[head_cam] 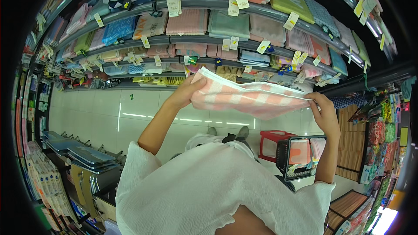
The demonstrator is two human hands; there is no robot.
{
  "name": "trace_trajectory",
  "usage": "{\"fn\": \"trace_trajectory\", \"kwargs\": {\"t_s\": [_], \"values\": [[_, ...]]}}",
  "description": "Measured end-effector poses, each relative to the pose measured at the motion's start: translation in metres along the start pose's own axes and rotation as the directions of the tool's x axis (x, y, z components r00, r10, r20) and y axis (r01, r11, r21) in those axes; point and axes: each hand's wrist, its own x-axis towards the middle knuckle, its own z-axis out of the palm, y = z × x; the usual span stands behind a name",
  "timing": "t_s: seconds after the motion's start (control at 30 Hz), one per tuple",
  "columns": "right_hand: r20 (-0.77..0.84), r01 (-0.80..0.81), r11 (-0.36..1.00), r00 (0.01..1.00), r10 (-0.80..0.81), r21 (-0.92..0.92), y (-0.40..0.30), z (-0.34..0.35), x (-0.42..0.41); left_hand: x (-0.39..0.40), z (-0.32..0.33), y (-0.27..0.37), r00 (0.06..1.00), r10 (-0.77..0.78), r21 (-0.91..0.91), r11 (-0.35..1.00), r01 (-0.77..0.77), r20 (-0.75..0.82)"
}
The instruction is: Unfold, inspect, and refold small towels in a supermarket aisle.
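Note:
A pink and white checked towel hangs stretched between my two hands, its white hemmed edge facing up. My left hand pinches its left corner with the thumb on top. The right end is held between thumb and fingers of my right hand. Just beyond the cloth, folded towels in pink, green and blue, such as a green one, fill several shelf tiers with price tags along the edges.
A black basket with folded towels stands near my right arm, beside a red plastic stool. Glossy boards are stacked at the left. The shelf rail curves across the front. A small green tag lies on the tiled floor.

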Motion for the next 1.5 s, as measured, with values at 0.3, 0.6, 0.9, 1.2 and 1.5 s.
{"fn": "trace_trajectory", "kwargs": {"t_s": [0.3,0.6,0.9,1.2,1.5], "values": [[0.025,0.031,0.996,0.999,-0.029,-0.082,-0.009,-0.012,-0.002,0.008,0.006,0.008,0.905,0.256,0.466,0.79,-0.398,0.34],[0.046,0.098,0.969,0.995,-0.09,-0.228,-0.005,-0.021,0.002,-0.017,0.045,0.055,0.809,0.283,0.812,0.139,-0.567,0.516],[0.031,0.076,0.975,0.997,-0.071,-0.21,-0.005,-0.029,-0.001,-0.025,0.053,0.067,0.768,0.182,0.773,0.055,-0.632,0.614],[0.023,0.07,0.966,0.998,-0.066,-0.249,-0.012,-0.033,-0.009,-0.024,0.05,0.057,0.848,0.063,0.85,-0.019,-0.526,0.526],[0.216,0.259,0.893,0.958,-0.189,-0.369,0.006,-0.009,-0.012,-0.037,0.058,0.081,0.816,-0.173,0.823,-0.045,-0.566,0.552]]}}
